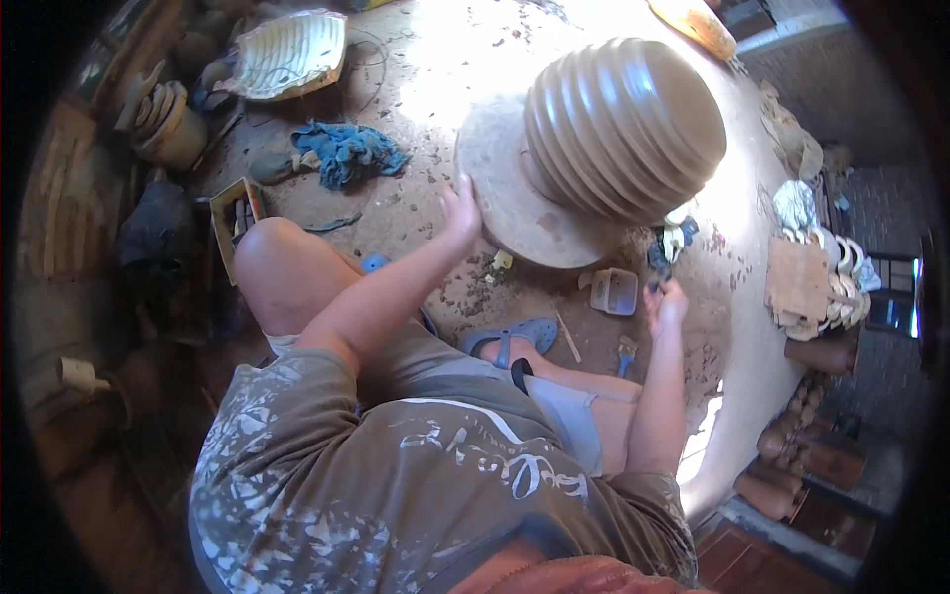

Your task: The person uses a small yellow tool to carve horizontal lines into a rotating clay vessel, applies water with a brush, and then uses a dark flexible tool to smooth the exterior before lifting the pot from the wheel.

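Observation:
A large ribbed clay pot [618, 129], wet and shiny, stands on a round potter's wheel [495, 178] in front of me. My left hand [460, 211] is at the wheel's near left rim, fingers stretched out and seeming to touch its edge. To the right of the wheel, my right hand [667, 305] is raised off the floor with its fingers closed. Something small and dark shows at its fingertips, too unclear to name. Close beside that hand is a clear plastic tub [616, 293]. Below it lies a blue-handled brush [626, 354].
A thin stick [569, 337] lies near my sandal [529, 337]. Left of the wheel are a crumpled blue cloth [351, 155] and a wooden box [226, 238]. Farther back rests a ridged white curved piece [287, 57]. Clay crumbs dot the floor; several pots [772, 485] stand along the right.

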`<action>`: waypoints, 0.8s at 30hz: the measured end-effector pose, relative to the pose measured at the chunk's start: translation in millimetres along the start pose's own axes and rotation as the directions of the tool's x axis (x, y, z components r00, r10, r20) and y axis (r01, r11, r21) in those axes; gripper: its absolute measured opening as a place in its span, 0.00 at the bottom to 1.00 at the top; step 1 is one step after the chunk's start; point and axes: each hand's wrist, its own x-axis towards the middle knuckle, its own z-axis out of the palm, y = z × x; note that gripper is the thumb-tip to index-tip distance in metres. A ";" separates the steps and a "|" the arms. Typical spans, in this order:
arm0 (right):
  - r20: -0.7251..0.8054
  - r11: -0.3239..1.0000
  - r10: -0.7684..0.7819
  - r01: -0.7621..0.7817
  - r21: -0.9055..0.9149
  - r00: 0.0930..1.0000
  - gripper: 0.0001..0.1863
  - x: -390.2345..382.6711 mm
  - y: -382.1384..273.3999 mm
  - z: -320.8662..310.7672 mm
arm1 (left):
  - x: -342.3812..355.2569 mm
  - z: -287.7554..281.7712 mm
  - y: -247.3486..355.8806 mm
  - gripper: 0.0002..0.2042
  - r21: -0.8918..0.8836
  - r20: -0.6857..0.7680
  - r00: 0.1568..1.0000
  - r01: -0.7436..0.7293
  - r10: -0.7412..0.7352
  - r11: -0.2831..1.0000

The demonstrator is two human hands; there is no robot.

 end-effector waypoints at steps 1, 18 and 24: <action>0.062 0.987 -0.009 -0.001 0.160 0.998 0.06 -14.8 -18.0 16.2 | 20.2 -3.1 6.0 0.40 -0.041 -0.005 1.000 -0.009 0.009 0.999; 0.103 0.695 -0.709 0.716 -0.065 0.697 0.18 -36.1 -73.2 120.3 | 38.7 0.8 28.4 0.36 -0.031 0.200 0.979 -0.040 0.045 0.999; 0.050 0.654 -0.744 0.741 -0.152 0.667 0.16 -58.6 -69.0 133.1 | -64.1 7.0 -66.0 0.39 -0.030 0.450 0.893 0.043 -0.025 0.999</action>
